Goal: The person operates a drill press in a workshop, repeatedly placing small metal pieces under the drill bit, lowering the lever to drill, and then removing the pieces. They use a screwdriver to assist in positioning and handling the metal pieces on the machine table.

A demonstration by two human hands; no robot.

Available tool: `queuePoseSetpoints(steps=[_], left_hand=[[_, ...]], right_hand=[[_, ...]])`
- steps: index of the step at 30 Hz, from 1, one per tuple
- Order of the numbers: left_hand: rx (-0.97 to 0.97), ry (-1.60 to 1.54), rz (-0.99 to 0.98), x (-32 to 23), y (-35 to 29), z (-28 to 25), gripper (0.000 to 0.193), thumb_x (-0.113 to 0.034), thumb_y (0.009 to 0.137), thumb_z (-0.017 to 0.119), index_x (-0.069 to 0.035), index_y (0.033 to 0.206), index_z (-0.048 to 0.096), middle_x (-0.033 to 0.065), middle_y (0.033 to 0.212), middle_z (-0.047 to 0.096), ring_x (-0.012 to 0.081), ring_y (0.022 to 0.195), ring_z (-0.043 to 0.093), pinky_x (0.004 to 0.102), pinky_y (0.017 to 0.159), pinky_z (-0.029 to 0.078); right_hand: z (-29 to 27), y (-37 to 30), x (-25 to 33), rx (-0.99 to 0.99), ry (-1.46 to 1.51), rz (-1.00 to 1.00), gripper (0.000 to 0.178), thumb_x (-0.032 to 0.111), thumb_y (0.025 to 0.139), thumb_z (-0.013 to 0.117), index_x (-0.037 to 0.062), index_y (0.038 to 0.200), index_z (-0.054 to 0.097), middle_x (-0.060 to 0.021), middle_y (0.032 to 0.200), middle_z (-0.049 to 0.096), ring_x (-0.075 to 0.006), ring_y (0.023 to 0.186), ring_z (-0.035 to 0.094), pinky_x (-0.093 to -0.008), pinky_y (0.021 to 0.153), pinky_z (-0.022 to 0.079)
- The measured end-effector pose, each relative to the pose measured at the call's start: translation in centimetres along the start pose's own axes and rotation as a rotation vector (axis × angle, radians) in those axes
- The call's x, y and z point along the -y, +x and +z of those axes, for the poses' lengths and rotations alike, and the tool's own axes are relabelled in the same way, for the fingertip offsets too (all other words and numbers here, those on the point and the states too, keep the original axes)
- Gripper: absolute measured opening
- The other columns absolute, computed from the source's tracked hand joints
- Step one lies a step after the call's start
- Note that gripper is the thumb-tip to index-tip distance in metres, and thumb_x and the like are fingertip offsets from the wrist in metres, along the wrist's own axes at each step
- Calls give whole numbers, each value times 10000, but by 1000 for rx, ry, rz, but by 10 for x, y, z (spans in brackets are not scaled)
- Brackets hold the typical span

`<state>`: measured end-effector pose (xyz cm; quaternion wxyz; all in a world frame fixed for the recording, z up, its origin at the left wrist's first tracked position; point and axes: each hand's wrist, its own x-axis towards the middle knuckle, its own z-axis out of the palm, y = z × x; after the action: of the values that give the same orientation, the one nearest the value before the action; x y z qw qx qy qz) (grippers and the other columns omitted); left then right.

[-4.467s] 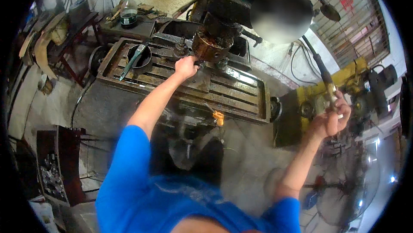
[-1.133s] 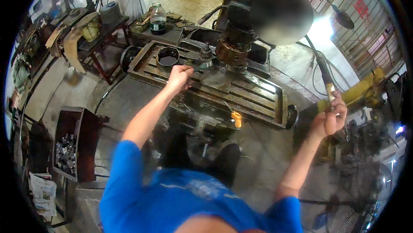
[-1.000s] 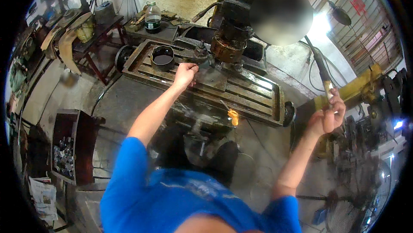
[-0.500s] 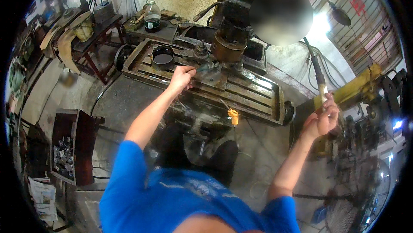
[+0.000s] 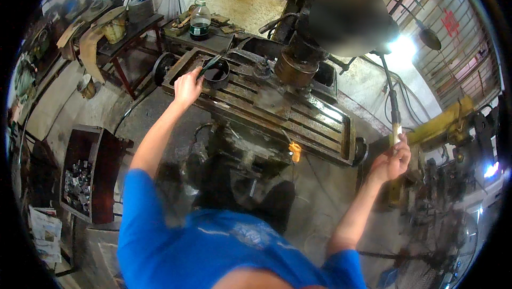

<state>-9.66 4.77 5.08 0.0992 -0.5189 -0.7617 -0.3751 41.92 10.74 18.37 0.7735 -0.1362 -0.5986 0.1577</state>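
Upper L-ctr of frame, L fingers (image 5: pixel 198 74) pinch brush (image 5: pixel 212 63) over pot (image 5: pixel 217 84); snag cd tip it. R fingers (image 5: pixel 404 152) wrap lever (image 5: pixel 394 112).

Left hand (image 5: pixel 188 89) grips slender green brush (image 5: pixel 212 62) over round, dark metal pot (image 5: pixel 218 84) on slotted, grimy metal table (image 5: pixel 250 99). Right hand (image 5: pixel 392 164) holds black, pale-ended rod (image 5: pixel 395 118).

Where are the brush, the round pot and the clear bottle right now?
Brush (image 5: pixel 211 64): head view, around the middle of its length.
Round pot (image 5: pixel 218 84): head view, on its outer front wall.
Clear bottle (image 5: pixel 200 20): head view, on its body.
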Motion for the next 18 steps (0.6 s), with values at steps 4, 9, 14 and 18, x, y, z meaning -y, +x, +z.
queuePoseSetpoints(steps=[4,9,14,18], left_hand=[[81,177,54,10,-10,6,398,-148,751,575,-112,1143,525,172,808,584,330,755,596,434,645,469],[189,171,47,22,-12,5,481,-207,770,585,-132,1224,446,186,921,571,343,800,586,432,677,471],[136,125,18,29,-27,-32,558,-374,796,579,-106,1254,406,173,981,583,356,854,571,429,721,463],[58,132,18,62,-50,-84,514,-342,789,591,-110,1225,450,173,873,613,352,842,573,411,742,469]], right_hand=[[-3,-6,-3,14,19,1,164,-30,734,457,74,638,376,-55,775,484,-295,1035,480,-470,974,294],[3,-13,-7,14,35,-19,152,-55,706,459,66,636,402,-59,803,495,-303,1044,478,-445,951,328],[-8,1,-18,12,56,1,160,-27,681,452,11,781,571,-150,954,581,-334,1034,499,-434,899,401],[-53,19,-18,56,-109,-93,122,-7,726,463,4,825,534,-116,929,542,-400,1097,436,-580,964,279]])
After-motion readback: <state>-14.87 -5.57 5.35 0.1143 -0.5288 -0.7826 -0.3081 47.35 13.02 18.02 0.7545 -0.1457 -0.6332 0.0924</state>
